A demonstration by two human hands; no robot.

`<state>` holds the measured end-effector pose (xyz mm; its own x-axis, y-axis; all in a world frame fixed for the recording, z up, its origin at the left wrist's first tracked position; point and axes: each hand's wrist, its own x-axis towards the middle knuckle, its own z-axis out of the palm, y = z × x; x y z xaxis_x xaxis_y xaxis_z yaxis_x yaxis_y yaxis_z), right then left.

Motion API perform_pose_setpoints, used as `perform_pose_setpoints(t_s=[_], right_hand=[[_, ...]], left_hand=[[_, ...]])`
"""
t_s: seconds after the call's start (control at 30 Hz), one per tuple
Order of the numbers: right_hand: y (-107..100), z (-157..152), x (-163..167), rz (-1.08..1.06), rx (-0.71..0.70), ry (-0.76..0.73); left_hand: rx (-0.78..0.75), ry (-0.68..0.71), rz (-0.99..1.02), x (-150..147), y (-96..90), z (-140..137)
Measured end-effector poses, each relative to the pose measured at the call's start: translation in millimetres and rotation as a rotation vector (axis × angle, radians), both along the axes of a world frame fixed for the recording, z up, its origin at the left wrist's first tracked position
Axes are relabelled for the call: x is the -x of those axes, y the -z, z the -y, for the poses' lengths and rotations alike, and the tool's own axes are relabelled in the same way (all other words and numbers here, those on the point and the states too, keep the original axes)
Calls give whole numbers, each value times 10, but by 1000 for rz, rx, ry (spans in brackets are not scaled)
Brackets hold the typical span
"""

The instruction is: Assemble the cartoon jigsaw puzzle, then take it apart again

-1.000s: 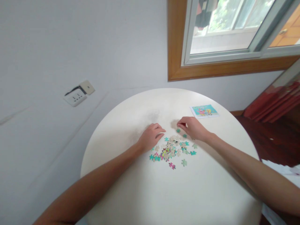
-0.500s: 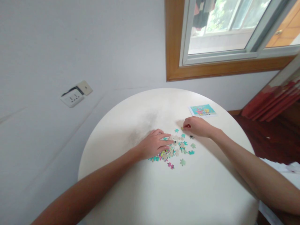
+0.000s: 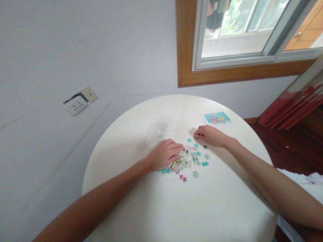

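Observation:
A heap of small jigsaw puzzle pieces (image 3: 189, 164) in teal, cream, yellow and pink lies spread on the white round table (image 3: 176, 208). My left hand (image 3: 168, 153) rests palm down over the heap's left side, fingers stretched and slightly apart, covering some pieces. At the heap's far right edge, my right hand (image 3: 205, 133) has thumb and fingers pinched at a yellowish puzzle piece (image 3: 196, 137), close to the tabletop. Near it are a teal piece (image 3: 189, 140) and a dark piece (image 3: 205, 147). A pink piece (image 3: 183, 178) and a pale green piece (image 3: 195, 174) lie apart toward me.
A picture card (image 3: 217, 118) with cartoon figures on teal lies beyond my right hand. Behind the table are a white wall with a socket (image 3: 75, 105) and a wood-framed window (image 3: 186, 75). A red curtain (image 3: 290, 112) hangs at the right.
My left fingers have drawn back slightly and closer together, showing more of the heap. My right fingers have shifted a little, and more of the yellowish puzzle piece shows.

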<state>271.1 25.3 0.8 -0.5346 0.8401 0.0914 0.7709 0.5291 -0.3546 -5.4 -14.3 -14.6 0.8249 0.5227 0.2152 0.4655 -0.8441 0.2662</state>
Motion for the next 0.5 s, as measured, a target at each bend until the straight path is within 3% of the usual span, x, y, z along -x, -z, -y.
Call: perform_pose_setpoints(t_s=[0.13,0.3,0.4,0.5], right_hand=[[-7,16,19,45,-13,10],[12,57,100,63,-90,58],[0,134,210,-26,-93,-56],[6,224,336,-73,-41,-236]], left_hand=[[32,-40,67,16,36,-80],[-6,-152,-10,49,113,-101],[-44,-235,-53,56,125,-78],[-54,-234,-60,44,99,-60]])
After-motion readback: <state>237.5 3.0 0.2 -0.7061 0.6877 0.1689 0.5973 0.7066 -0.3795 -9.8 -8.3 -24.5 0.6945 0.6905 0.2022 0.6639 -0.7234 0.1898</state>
